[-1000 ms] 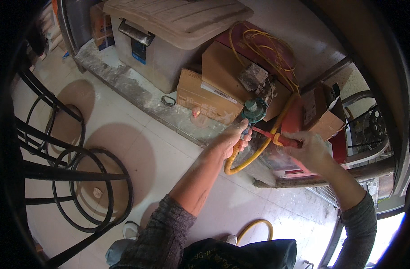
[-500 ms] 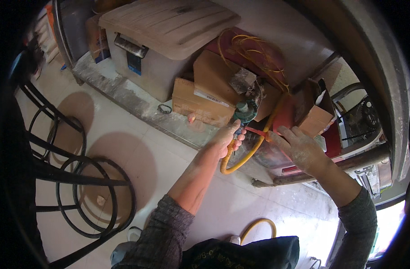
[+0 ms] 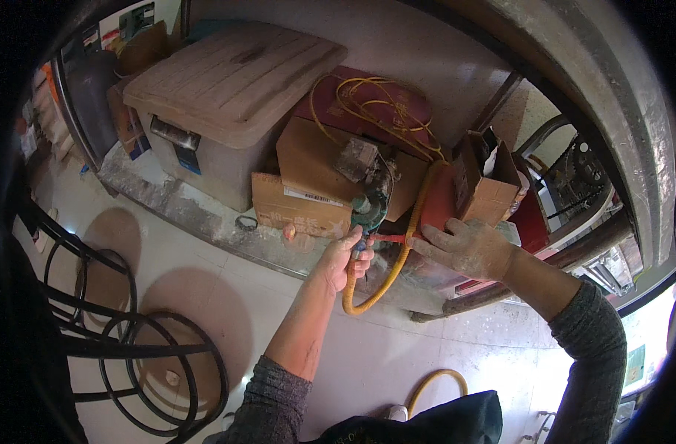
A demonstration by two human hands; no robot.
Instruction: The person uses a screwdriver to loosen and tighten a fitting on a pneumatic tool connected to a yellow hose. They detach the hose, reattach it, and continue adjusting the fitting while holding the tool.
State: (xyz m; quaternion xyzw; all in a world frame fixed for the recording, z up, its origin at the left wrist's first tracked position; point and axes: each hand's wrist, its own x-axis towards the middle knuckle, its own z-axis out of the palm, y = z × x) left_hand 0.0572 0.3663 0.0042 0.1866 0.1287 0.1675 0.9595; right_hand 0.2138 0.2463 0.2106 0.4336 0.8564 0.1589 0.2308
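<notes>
My left hand (image 3: pixel 344 259) is closed round the end of a yellow ribbed hose (image 3: pixel 412 244), just below a green gas regulator (image 3: pixel 367 214). A small blue fitting shows between the thumb and fingers. From the hose the loop hangs down and climbs back up to the right. My right hand (image 3: pixel 467 250), dusty with white powder, pinches a slim red-handled tool (image 3: pixel 388 238) that lies level and points at the hose joint. The tool's tip is hidden by my left fingers, so its exact kind cannot be told.
Behind the hands, a low shelf holds a lidded grey bin (image 3: pixel 205 140), cardboard boxes (image 3: pixel 301 211), a dark red box with a yellow cord (image 3: pixel 382 96) and a red cylinder (image 3: pixel 439 200). Black stool frames (image 3: pixel 131 344) stand at left. A wooden pole (image 3: pixel 538 270) crosses at right.
The view has shifted, so the shelf and both hands sit further left in it. My left hand keeps its grip at the regulator, and my right hand stays on the red-handled tool.
</notes>
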